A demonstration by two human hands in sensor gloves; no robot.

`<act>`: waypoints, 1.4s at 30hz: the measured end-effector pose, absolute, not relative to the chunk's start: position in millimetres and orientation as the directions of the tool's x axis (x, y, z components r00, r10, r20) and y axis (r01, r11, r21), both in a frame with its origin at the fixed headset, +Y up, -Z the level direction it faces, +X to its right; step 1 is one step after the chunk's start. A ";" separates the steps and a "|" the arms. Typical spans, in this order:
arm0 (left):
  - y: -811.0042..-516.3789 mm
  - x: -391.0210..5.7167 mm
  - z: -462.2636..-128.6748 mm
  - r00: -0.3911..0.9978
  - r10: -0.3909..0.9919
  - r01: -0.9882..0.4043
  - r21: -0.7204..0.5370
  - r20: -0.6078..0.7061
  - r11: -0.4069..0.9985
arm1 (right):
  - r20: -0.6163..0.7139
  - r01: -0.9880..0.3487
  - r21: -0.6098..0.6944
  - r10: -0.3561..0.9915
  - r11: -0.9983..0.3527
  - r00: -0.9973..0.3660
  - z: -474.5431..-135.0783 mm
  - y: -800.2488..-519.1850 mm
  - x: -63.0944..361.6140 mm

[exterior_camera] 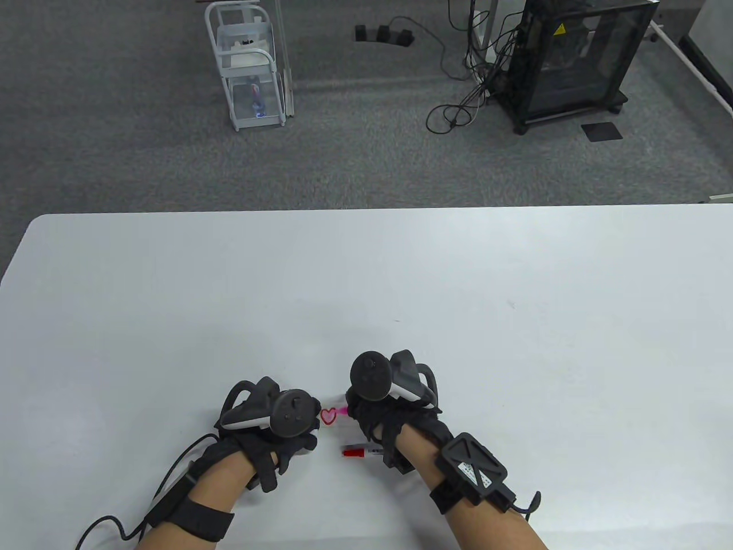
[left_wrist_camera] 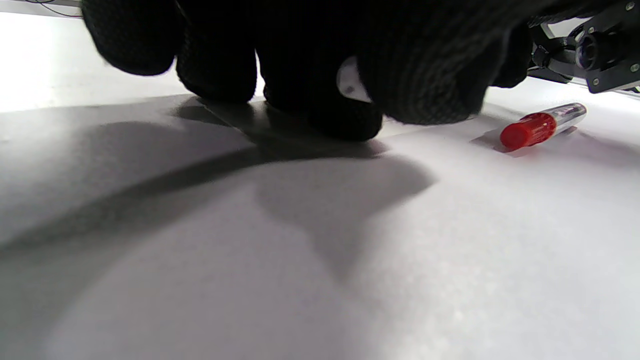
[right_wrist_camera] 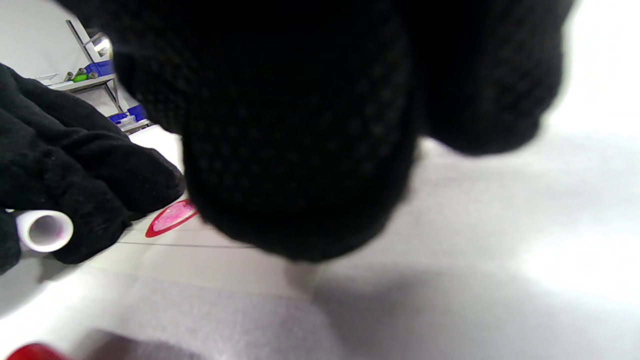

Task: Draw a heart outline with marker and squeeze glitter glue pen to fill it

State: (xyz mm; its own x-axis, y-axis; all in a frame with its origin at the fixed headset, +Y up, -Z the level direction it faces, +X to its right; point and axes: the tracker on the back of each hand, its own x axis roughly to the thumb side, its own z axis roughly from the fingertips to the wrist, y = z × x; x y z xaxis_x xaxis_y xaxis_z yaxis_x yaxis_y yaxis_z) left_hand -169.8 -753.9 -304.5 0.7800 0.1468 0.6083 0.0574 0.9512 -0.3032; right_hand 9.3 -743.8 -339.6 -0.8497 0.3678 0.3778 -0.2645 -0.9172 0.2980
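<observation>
A small heart [exterior_camera: 328,416] with a red outline is drawn on white paper [right_wrist_camera: 210,260] near the table's front edge. In the right wrist view the heart [right_wrist_camera: 170,218] looks filled with pink glitter. My right hand [exterior_camera: 366,415] grips the glitter glue pen, its pink tip [exterior_camera: 342,410] pointing at the heart's right side. My left hand [exterior_camera: 300,438] sits just left of the heart, pinching a small white cap [right_wrist_camera: 44,230] while its fingertips [left_wrist_camera: 345,125] press on the paper. The capped red marker [exterior_camera: 362,452] lies on the table under my right wrist.
The white table [exterior_camera: 401,286] stretches far ahead and to both sides. Beyond its far edge is grey carpet with a white wire cart [exterior_camera: 249,69], a black cabinet [exterior_camera: 572,57] and loose cables [exterior_camera: 458,109].
</observation>
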 end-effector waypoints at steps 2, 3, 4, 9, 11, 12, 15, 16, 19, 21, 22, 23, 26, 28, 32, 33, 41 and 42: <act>-753.9 -169.7 -304.5 0.780 0.146 0.058 -0.303 0.608 0.951 | 0.380 -0.268 0.289 0.368 -0.919 -0.849 -339.3 -743.7 9.3; -753.8 -169.8 -304.6 0.780 0.147 0.058 -0.304 0.608 0.951 | 0.379 -0.268 0.295 0.370 -0.917 -0.848 -339.6 -743.7 9.6; -753.8 -169.8 -304.6 0.780 0.147 0.057 -0.304 0.608 0.951 | 0.381 -0.275 0.285 0.372 -0.918 -0.847 -339.3 -743.9 9.7; -753.9 -169.7 -304.5 0.779 0.146 0.059 -0.303 0.609 0.951 | 0.379 -0.273 0.291 0.372 -0.917 -0.847 -339.1 -744.3 11.0; -753.9 -169.6 -304.7 0.779 0.146 0.059 -0.302 0.610 0.951 | 0.384 -0.274 0.287 0.372 -0.918 -0.845 -339.4 -744.6 11.0; -753.9 -169.6 -304.7 0.779 0.146 0.059 -0.302 0.610 0.951 | 0.382 -0.271 0.290 0.371 -0.918 -0.847 -339.1 -744.4 11.3; -753.9 -169.6 -304.6 0.779 0.145 0.059 -0.302 0.610 0.952 | 0.388 -0.270 0.288 0.369 -0.919 -0.844 -338.1 -743.7 11.2; -753.9 -169.6 -304.6 0.779 0.146 0.059 -0.302 0.610 0.951 | 0.390 -0.268 0.283 0.366 -0.921 -0.845 -338.1 -743.9 10.9; -753.9 -169.6 -304.6 0.779 0.146 0.059 -0.302 0.610 0.951 | 0.388 -0.268 0.293 0.371 -0.918 -0.844 -338.4 -744.3 11.0; -753.9 -169.5 -304.5 0.779 0.145 0.059 -0.302 0.610 0.951 | 0.390 -0.279 0.288 0.378 -0.916 -0.840 -338.2 -744.3 11.6; -754.0 -169.6 -304.5 0.779 0.146 0.058 -0.303 0.609 0.951 | 0.385 -0.269 0.300 0.374 -0.915 -0.844 -338.1 -744.0 12.0; -753.9 -169.6 -304.5 0.780 0.147 0.058 -0.303 0.609 0.951 | 0.389 -0.274 0.294 0.377 -0.916 -0.840 -337.7 -743.6 12.2; -753.9 -169.5 -304.5 0.780 0.145 0.059 -0.303 0.609 0.951 | 0.392 -0.278 0.296 0.381 -0.914 -0.837 -337.7 -743.8 12.2; -753.9 -169.6 -304.6 0.780 0.146 0.058 -0.303 0.609 0.951 | 0.388 -0.274 0.303 0.381 -0.913 -0.839 -337.8 -743.9 12.3; -753.9 -169.7 -304.6 0.779 0.146 0.059 -0.303 0.609 0.951 | 0.388 -0.301 0.285 0.397 -0.910 -0.832 -336.4 -741.7 13.5; -753.9 -169.6 -304.6 0.779 0.146 0.059 -0.303 0.609 0.951 | 0.385 -0.321 0.273 0.409 -0.907 -0.827 -336.3 -741.0 13.6; -754.0 -169.6 -304.6 0.779 0.147 0.058 -0.303 0.609 0.951 | 0.378 -0.296 0.290 0.393 -0.910 -0.838 -337.3 -743.4 12.9; -754.0 -169.6 -304.6 0.779 0.147 0.058 -0.303 0.609 0.951 | 0.377 -0.288 0.297 0.389 -0.910 -0.840 -338.2 -744.6 12.9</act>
